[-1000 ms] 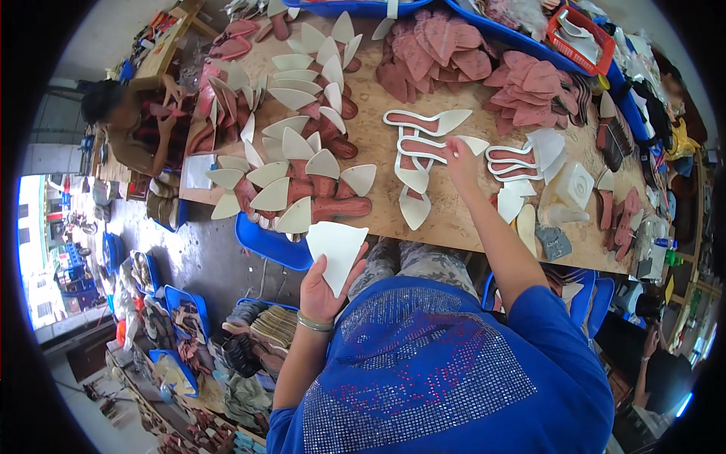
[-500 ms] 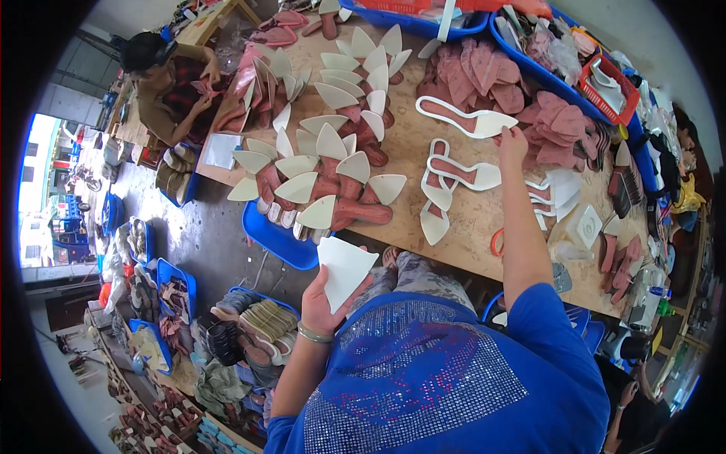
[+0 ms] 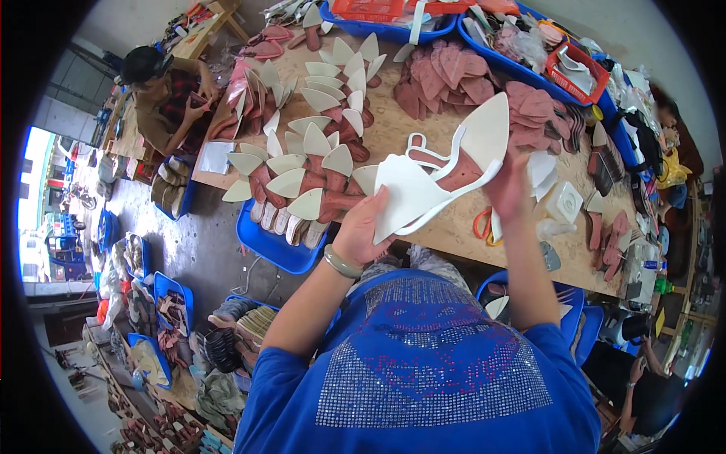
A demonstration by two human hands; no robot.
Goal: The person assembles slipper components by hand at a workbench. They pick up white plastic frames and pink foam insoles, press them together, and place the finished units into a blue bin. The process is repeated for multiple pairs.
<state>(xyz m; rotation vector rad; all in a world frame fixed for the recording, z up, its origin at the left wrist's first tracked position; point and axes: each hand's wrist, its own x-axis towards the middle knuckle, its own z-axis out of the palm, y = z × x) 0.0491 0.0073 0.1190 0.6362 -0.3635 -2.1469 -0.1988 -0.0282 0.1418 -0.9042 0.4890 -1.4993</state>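
Observation:
My left hand (image 3: pixel 361 233) is closed on a small stack of white toe-shaped sheets (image 3: pixel 408 193). A shoe-sole piece with a white rim and a cream pointed toe (image 3: pixel 484 136) is held up above the table, its rim running down behind the sheets toward my left hand. Beside the toe's right edge is my right hand (image 3: pixel 508 189); its fingers are smeared and partly hidden, so its grip cannot be made out. Another white-rimmed piece (image 3: pixel 425 155) lies on the table behind. To the left stand rows of pink-brown shoe pieces with cream pointed toes (image 3: pixel 318 163).
Piles of pink cut pieces (image 3: pixel 446 79) lie on the wooden table (image 3: pixel 446 250), near orange-handled scissors (image 3: pixel 482 224). Blue bins (image 3: pixel 283 253) stand below and behind the table. A co-worker (image 3: pixel 162 98) handles a pink piece at far left.
My right hand has brought a white-rimmed sole piece up from the table toward me. My left hand has moved right and up with the white sheets, meeting the piece.

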